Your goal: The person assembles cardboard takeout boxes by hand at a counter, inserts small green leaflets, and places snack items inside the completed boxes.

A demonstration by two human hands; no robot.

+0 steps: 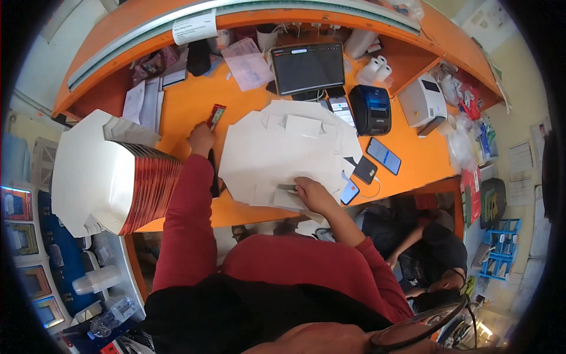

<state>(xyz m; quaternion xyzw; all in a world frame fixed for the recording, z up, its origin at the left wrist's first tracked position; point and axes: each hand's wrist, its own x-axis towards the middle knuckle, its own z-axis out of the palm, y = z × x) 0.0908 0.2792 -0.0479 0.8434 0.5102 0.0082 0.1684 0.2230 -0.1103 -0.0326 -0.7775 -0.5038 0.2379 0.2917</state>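
Note:
A flat, unfolded white cardboard box [271, 147] lies in front of me on the orange counter, its flaps and cut slits showing. My right hand [315, 196] is closed on a flap along its near edge, thumb and fingers pinching it. To the left of the cardboard, my left hand [201, 140] reaches forward with its fingers closed at the lower end of a small red and green packet [217, 114]. Left of that arm stands a tall nested stack of formed boxes [152, 194], white inside with red outer sides.
Behind the cardboard stand a dark-screened tablet [309, 68] and a black printer [371, 109]. Phones [384, 156] and a black wallet-like item [365, 170] lie at its right. A white machine [423, 101] stands farther right. A person in black [439, 253] sits low beyond the counter's right front.

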